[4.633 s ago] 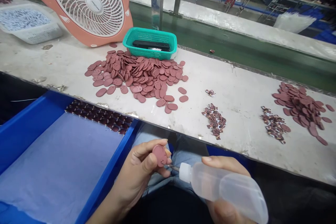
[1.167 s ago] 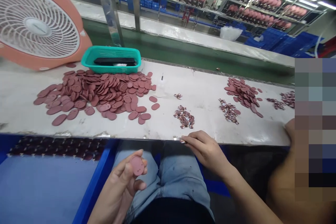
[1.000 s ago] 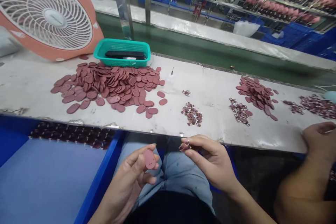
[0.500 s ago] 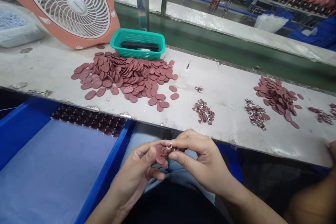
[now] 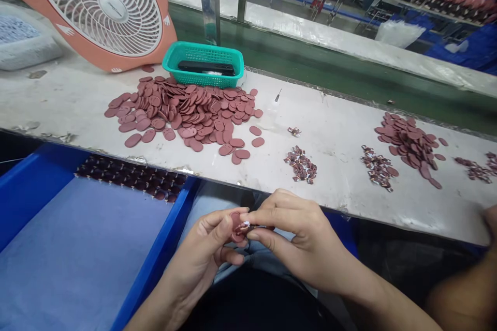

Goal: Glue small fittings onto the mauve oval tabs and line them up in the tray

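Observation:
Between thumb and fingers, my left hand [image 5: 212, 243] grips a reddish-brown oval disc [image 5: 235, 220] over my lap. My right hand [image 5: 293, 232] pinches a small brown-and-white piece [image 5: 244, 226] against the face of that disc; the fingertips partly hide it. Beyond my hands, a large pile of similar oval discs [image 5: 194, 108] lies on the white table [image 5: 267, 176]. To its right is a small heap of brown-and-white pieces [image 5: 301, 165], with one loose piece [image 5: 294, 131] above it.
A pink fan [image 5: 112, 8] and a green basket [image 5: 204, 64] stand at the back left. Below left, a blue bin [image 5: 85, 248] holds rows of dark pieces [image 5: 132, 176]. More discs [image 5: 409, 142] lie right, near another person's blurred arm [image 5: 466, 289].
My right hand has shifted slightly left, bringing the small piece lower and closer over the disc. My left hand has barely moved.

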A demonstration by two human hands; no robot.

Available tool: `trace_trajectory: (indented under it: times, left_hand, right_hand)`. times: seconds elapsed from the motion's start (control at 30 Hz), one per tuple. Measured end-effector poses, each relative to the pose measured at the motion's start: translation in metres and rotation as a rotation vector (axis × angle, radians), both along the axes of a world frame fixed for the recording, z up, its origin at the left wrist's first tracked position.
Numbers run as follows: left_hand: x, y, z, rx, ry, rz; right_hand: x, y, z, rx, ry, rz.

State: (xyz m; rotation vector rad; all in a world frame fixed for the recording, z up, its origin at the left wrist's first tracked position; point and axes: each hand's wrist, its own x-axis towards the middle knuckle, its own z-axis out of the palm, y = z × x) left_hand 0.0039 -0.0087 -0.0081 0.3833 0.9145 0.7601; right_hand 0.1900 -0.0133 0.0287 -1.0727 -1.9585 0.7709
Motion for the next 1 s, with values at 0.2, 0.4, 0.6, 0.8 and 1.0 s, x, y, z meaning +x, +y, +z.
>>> trace_trajectory:
  times: [0.2,0.4,0.6,0.8,1.0]
  left_hand:
    - [-0.001,0.001,-0.003,-0.028,-0.048,-0.014]
    - [-0.004,-0.001,-0.006,-0.072,-0.089,0.016]
    - [-0.005,-0.001,-0.007,-0.120,-0.082,0.050]
    - [-0.005,0.000,-0.008,-0.118,-0.081,0.058]
    - [-0.006,0.000,-0.009,-0.120,-0.071,0.074]
  right_hand:
    - [-0.002,-0.001,0.004,0.033,-0.078,0.016]
    - [-0.004,0.002,0.004,0.017,-0.109,0.042]
    - [-0.007,0.005,0.002,0.009,-0.123,0.051]
    - [-0.011,0.007,-0.001,0.034,-0.121,0.047]
    - [-0.013,0.009,-0.002,0.030,-0.145,0.055]
